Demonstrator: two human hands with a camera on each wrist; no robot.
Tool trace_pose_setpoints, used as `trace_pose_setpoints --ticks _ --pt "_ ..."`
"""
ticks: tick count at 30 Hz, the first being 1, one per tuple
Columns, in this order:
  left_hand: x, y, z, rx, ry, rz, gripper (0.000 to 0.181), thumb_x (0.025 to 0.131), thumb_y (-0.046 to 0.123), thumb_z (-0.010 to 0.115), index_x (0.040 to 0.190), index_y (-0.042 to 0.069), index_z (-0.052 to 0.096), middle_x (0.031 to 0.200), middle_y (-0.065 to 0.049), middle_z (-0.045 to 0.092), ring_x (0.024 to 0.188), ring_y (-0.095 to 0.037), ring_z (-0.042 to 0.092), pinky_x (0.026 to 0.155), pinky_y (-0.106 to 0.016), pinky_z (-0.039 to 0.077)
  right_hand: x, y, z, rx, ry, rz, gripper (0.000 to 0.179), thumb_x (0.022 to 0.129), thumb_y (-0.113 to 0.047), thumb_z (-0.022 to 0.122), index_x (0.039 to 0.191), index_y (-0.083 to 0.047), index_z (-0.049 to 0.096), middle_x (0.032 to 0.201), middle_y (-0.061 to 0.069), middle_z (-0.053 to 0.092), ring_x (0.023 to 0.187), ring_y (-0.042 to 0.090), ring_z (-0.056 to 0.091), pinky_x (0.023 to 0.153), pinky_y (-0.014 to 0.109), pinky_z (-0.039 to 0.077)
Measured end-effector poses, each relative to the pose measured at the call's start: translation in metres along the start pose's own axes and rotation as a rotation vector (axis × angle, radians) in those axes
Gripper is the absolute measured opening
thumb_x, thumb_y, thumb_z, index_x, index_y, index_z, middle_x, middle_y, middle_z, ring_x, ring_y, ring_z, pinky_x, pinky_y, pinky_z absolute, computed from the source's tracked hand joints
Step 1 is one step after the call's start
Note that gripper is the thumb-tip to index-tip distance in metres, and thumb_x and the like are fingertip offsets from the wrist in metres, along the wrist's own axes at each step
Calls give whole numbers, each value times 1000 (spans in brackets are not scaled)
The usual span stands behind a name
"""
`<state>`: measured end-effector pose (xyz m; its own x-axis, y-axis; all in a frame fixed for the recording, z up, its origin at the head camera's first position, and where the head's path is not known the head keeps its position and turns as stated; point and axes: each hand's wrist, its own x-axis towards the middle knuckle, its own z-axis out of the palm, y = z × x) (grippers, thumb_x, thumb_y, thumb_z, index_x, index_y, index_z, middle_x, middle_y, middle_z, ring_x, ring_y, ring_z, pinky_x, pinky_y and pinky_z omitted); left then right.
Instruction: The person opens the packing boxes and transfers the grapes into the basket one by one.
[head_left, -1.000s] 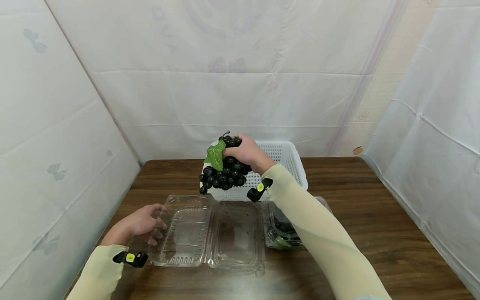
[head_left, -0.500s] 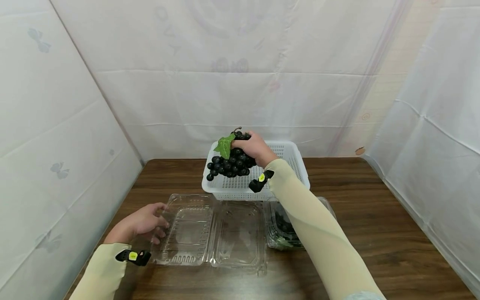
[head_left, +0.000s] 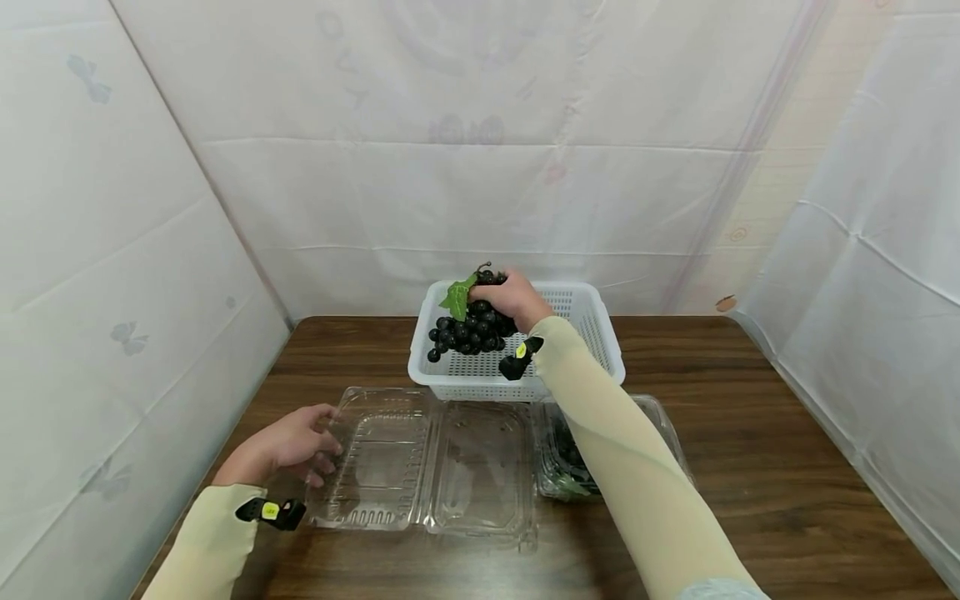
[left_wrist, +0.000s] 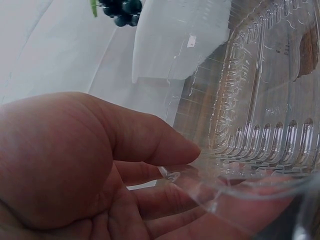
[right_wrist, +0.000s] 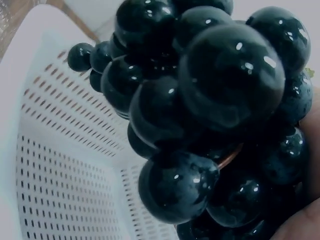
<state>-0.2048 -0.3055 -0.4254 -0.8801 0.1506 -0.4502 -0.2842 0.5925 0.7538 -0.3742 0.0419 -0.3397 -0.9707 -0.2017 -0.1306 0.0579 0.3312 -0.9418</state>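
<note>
My right hand [head_left: 517, 302] grips a bunch of black grapes [head_left: 472, 327] with a green leaf [head_left: 457, 298]. The bunch hangs over the white perforated basket [head_left: 420, 354]; in the right wrist view the grapes [right_wrist: 230, 75] fill the middle, with the basket wall [right_wrist: 65, 180] behind. My left hand [head_left: 300, 446] is at the left edge of an open clear plastic clamshell container [head_left: 382, 458]. In the left wrist view its thumb lies at the container's rim [left_wrist: 205, 157], and its fingers show through the plastic beneath, pinching that edge.
Right of the open clamshell stands another clear clamshell [head_left: 562, 467] with dark grapes and green leaf inside, partly hidden by my right sleeve. The wooden table [head_left: 787, 450] is bounded by white sheeting [head_left: 420, 192] at the back and sides.
My right hand has carried the grapes backward and slightly right, from the basket's front left edge to over its inside. My left hand stays at the clamshell's edge; the view has shifted slightly.
</note>
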Motion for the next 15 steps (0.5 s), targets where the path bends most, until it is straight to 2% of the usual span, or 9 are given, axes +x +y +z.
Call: trace_pose_setpoints --ticks 3,6,15 --pt "0 0 0 8 5 4 49 104 -2 43 150 -8 30 114 -28 64 82 -28 69 62 -45 62 6 6 2 -32 -22 36 85 88 -32 78 157 -10 34 160 13 38 144 36 41 118 54 39" --pt "0 1 0 9 7 3 49 104 -1 44 150 -8 31 114 -27 65 83 -28 70 63 -45 62 11 11 5 -72 -35 66 96 87 -34 80 163 -11 25 167 13 29 150 38 33 120 55 35" --pt "-1 -1 2 -8 0 1 50 103 -3 43 151 -9 28 112 -27 64 82 -29 69 63 -46 62 22 23 12 -160 -71 115 104 84 -37 82 164 -9 22 167 14 28 150 38 34 119 54 37"
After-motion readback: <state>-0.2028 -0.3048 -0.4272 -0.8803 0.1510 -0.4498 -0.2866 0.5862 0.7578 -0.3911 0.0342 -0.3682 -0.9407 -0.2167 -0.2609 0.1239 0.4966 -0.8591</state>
